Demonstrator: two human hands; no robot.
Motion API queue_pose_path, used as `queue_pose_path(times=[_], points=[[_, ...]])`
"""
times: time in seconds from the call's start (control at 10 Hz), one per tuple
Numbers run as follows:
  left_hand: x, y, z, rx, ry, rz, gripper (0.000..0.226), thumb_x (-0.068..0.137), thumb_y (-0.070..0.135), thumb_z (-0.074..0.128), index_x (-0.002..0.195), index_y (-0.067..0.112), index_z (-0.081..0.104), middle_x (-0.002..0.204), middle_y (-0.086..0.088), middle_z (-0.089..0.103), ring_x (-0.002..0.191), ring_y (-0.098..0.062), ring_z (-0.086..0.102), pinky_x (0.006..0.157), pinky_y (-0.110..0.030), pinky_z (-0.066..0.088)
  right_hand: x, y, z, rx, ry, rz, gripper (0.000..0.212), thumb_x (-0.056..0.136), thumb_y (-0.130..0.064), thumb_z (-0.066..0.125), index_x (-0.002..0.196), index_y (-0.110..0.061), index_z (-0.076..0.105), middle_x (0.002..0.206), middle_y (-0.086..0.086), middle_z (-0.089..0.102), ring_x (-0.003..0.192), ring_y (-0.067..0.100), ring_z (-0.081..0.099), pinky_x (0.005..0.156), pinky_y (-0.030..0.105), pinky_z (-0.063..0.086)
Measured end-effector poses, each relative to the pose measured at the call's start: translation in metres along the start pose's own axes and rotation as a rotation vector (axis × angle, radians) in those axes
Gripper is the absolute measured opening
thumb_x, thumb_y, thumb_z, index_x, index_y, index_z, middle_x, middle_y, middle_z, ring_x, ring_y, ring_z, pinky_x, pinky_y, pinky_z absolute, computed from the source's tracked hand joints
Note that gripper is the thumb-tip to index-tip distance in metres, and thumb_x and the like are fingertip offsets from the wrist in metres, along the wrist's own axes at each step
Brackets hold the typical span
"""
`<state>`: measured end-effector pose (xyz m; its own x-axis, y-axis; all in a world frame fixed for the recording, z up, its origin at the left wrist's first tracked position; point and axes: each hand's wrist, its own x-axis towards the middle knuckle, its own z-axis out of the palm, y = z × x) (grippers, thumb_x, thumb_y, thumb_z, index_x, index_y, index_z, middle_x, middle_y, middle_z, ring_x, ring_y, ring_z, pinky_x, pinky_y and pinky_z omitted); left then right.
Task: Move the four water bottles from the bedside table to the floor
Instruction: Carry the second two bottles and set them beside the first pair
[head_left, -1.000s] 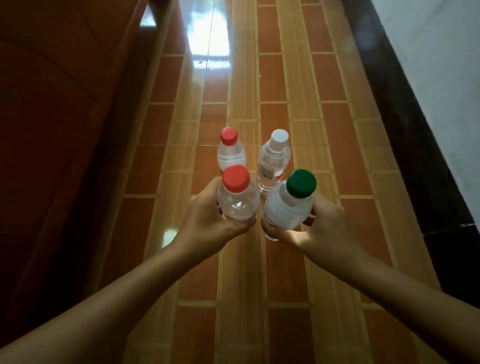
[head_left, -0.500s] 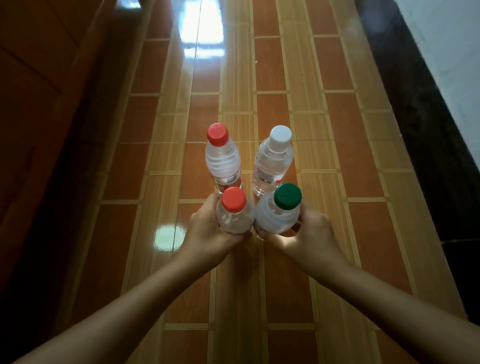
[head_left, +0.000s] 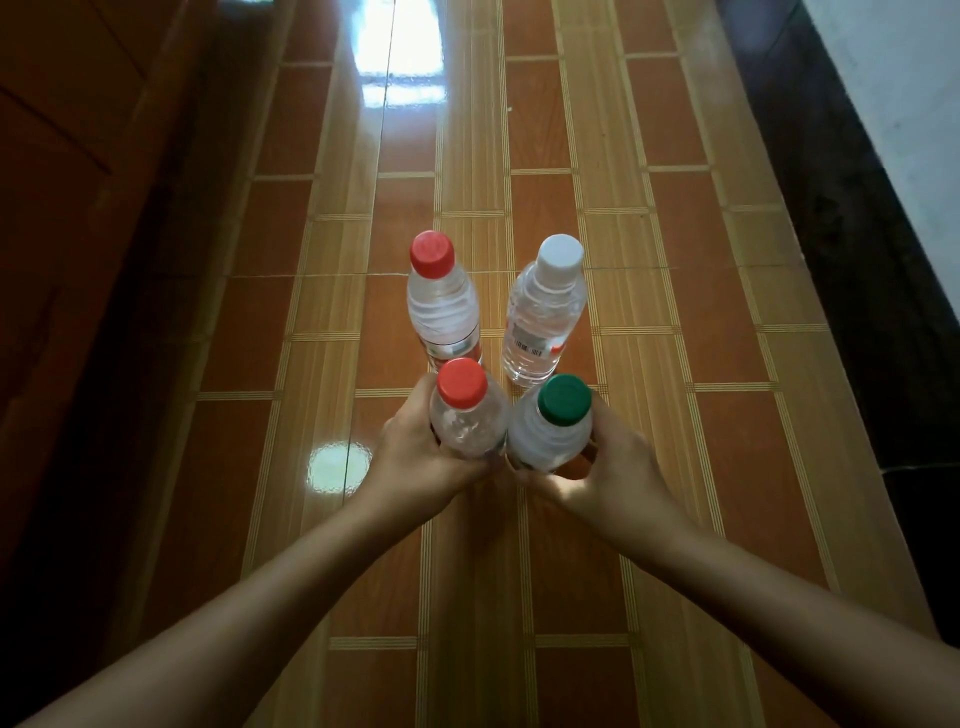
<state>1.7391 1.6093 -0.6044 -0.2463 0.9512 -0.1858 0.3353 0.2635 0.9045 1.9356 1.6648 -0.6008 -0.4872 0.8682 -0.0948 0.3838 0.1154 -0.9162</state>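
Head view: left hand (head_left: 415, 452) grips ribbed clear red-capped bottle (head_left: 465, 415), right hand (head_left: 608, 467) grips green-capped bottle (head_left: 553, 431) over glossy tiles (head_left: 675, 312).

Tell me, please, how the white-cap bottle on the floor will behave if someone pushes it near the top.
The white-cap bottle is tall and narrow and stands upright on the glossy tiled floor, so it would probably tip rather than slide. It looks full of water, so it is likely heavy for its size. Once down, its round body may roll.

Bottle caps: far red (head_left: 431, 254), white (head_left: 559, 252), near red (head_left: 462, 382), green (head_left: 564, 398); floor (head_left: 675, 260) orange-brown tiled.
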Motion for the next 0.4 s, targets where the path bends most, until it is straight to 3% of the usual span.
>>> queue_pose_path(times=[0.1,0.2,0.3,0.4], points=[[0.000,0.003,-0.005,-0.023,-0.045,0.006,0.066,0.060,0.038,0.089,0.116,0.025,0.057,0.107,0.005,0.071,0.100,-0.014,0.068,0.083,-0.051,0.055,-0.003,-0.006,-0.004,0.021,-0.032,0.014,0.071,0.062,-0.029,0.087,0.122,-0.036,0.050,0.110,-0.023,0.065,0.103,-0.004,0.062,0.081,0.015,0.051],[-0.002,0.013,-0.015,-0.028,-0.081,0.005,0.071,0.058,0.041,0.088,0.120,0.029,0.055,0.113,0.009,0.068,0.107,-0.013,0.065,0.089,-0.050,0.054,-0.007,-0.017,-0.015,0.009,-0.093,0.046,0.075,0.065,-0.028,0.087,0.127,-0.038,0.047,0.118,-0.021,0.063,0.110,-0.004,0.058,0.088,0.019,0.049],[-0.006,0.032,-0.029,0.003,-0.143,-0.016,0.073,0.058,0.040,0.089,0.121,0.033,0.053,0.120,0.015,0.064,0.116,-0.010,0.059,0.096,-0.047,0.050,-0.009,-0.038,-0.034,-0.079,-0.171,0.077,0.081,0.067,-0.042,0.083,0.135,-0.035,0.039,0.132,-0.017,0.051,0.121,0.003,0.048,0.097,0.030,0.043],[-0.011,0.072,-0.056,0.065,-0.193,-0.056,0.073,0.054,0.044,0.089,0.117,0.040,0.053,0.121,0.021,0.059,0.120,-0.008,0.053,0.089,-0.031,0.049,-0.005,-0.082,-0.066,-0.157,-0.227,0.106,0.094,0.066,-0.051,0.080,0.143,-0.027,0.033,0.142,-0.008,0.045,0.121,0.005,0.042,0.094,0.026,0.041]])
